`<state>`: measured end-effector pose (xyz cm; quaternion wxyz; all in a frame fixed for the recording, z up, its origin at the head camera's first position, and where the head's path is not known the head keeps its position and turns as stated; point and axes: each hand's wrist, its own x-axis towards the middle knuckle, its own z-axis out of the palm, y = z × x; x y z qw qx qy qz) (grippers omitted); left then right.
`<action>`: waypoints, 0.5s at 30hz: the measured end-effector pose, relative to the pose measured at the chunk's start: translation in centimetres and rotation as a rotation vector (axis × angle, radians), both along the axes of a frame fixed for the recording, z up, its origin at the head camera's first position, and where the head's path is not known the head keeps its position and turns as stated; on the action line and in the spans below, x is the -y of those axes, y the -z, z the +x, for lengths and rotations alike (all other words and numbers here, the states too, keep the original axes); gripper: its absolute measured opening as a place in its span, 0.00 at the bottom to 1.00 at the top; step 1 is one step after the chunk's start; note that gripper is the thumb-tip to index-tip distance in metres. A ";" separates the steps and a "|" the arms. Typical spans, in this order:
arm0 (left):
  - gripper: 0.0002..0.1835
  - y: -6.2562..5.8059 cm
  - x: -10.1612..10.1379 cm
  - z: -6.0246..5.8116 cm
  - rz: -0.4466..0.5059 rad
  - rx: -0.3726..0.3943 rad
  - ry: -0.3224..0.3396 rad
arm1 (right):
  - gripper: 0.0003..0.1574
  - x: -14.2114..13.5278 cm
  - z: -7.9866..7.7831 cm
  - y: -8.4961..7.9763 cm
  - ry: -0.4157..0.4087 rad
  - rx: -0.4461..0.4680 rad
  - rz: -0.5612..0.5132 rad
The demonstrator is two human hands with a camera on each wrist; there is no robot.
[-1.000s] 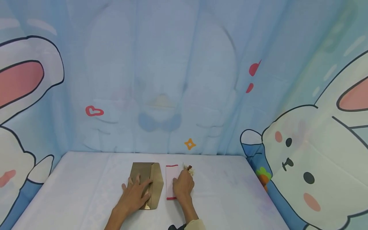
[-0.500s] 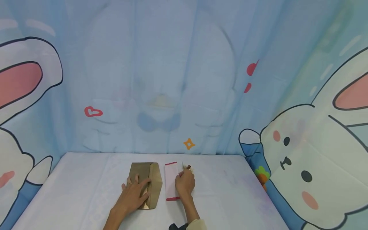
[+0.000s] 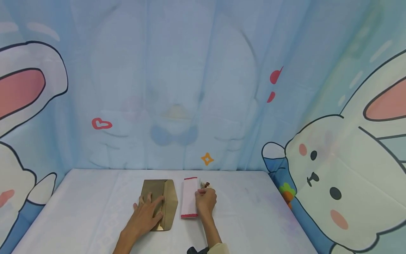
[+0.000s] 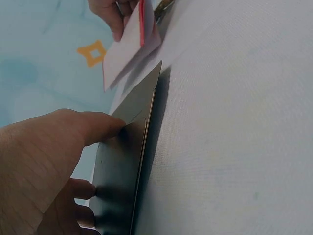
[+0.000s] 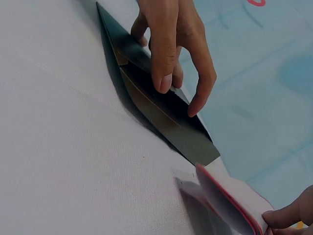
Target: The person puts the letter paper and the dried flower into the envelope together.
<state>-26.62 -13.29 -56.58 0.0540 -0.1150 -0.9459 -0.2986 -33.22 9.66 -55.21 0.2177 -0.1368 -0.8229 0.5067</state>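
A gold envelope lies on the table with its flap spread to the right. My left hand rests on it with fingers spread, the fingertips touching the upper face. In the right wrist view, the thumb of that hand is at the mouth of the envelope. Just to the right, my right hand pinches the right side of a folded pale pink card with red edges. Seen from the left wrist, the card stands partly raised, its two leaves slightly apart.
A small sprig of dried flowers shows just beyond the right hand; whether the hand touches it, I cannot tell. A white cloth covers the table. Behind it hangs a blue curtain with rabbit prints.
The pink card has been tilted and raised a little, its near edge shifting away from me. My right hand has moved slightly forward with it. The left hand stays on the envelope.
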 end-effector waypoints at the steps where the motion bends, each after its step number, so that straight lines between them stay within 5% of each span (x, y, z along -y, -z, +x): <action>1: 0.30 0.0 0.0 0.0 0.000 -0.001 0.000 | 0.03 0.0 0.0 0.0 -0.005 0.010 -0.016; 15: 0.30 0.0 0.0 -0.1 0.018 0.006 -0.003 | 0.04 1.3 0.4 0.5 -0.039 0.127 -0.090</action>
